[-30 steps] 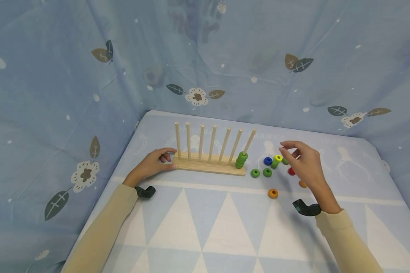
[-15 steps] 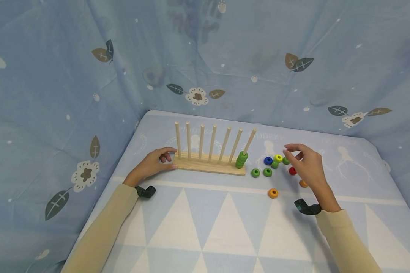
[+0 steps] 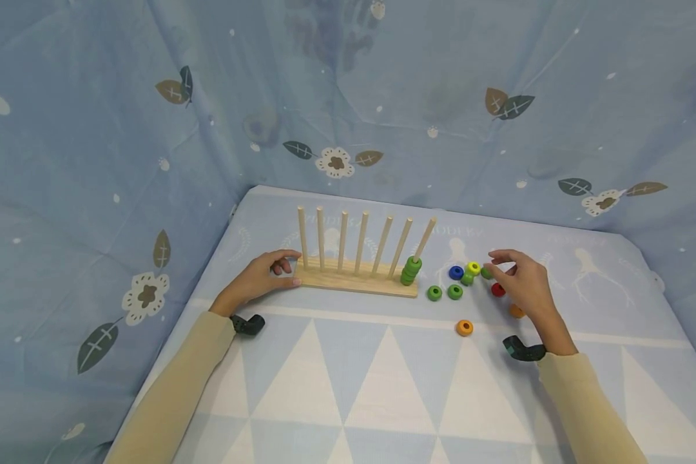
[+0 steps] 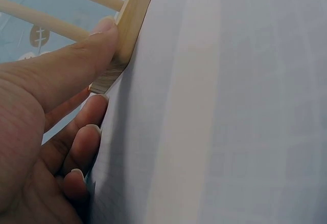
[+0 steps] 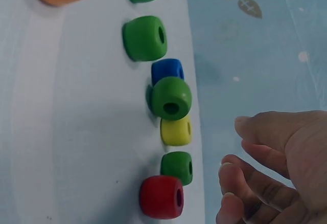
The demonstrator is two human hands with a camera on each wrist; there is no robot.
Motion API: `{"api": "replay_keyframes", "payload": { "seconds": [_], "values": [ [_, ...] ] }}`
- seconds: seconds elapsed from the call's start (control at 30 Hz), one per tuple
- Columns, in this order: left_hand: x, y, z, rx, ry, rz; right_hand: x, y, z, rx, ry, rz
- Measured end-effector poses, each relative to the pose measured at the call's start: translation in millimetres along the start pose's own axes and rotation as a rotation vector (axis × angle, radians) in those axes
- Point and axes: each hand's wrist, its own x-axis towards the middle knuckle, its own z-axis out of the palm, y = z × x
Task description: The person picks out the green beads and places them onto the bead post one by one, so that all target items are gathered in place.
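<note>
Since a second ago, we see the right hand (image 3: 523,283) shift a little to our right and lower, while the left hand (image 3: 261,277) stays at the left end of the wooden rack (image 3: 354,281). We see the left thumb and fingers pinch that end; part of the index finger hides behind the thumb and wood in the left wrist view. The right thumb and fingers are apart, loosely bent and holding nothing. The head view overlaps them with one green bead (image 3: 486,272), but the right wrist view shows a gap.

That hand and wrist cover part of an orange bead (image 3: 517,311). Another orange bead (image 3: 464,328) is cut off in the right wrist view. Lettering on the cloth (image 3: 313,412) is too faint for us to read.

The rack stands in the middle with seven pegs; the rightmost peg (image 3: 425,238) carries a stack of green beads (image 3: 410,270), apparently three. Right of it lie two green beads (image 3: 455,292), then a blue bead (image 3: 455,272), a tilted green bead (image 3: 467,279) beside a yellow bead (image 3: 473,269), and a red bead (image 3: 498,289). We cannot tell whether the blue and tilted ones touch.
</note>
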Motion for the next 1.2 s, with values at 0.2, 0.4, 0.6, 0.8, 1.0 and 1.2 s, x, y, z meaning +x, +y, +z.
{"api": "replay_keyframes", "payload": {
  "seconds": [0.2, 0.4, 0.6, 0.8, 1.0, 1.2],
  "values": [
    [2.3, -4.4, -2.0, 0.009, -0.01, 0.012, 1.8, 10.6, 4.2, -0.023, -0.006, 0.005],
    [1.4, -3.7, -1.2, 0.013, 0.004, 0.021, 2.7, 14.6, 6.5, -0.021, -0.018, 0.02],
    [1.1, -2.4, -0.8, 0.013, 0.002, 0.019, 2.8, 16.9, 8.3, -0.022, -0.044, 0.032],
    [1.4, -2.1, -1.3, 0.013, 0.001, 0.019, 3.8, 16.5, 10.1, -0.027, -0.062, 0.051],
    [0.5, -1.8, -1.7, 0.015, 0.0, 0.016, 4.7, 16.7, 11.5, -0.031, -0.055, 0.061],
    [0.6, -4.4, -1.8, 0.019, -0.001, 0.013, 5.9, 18.4, 11.8, -0.028, -0.061, 0.071]
  ]
}}
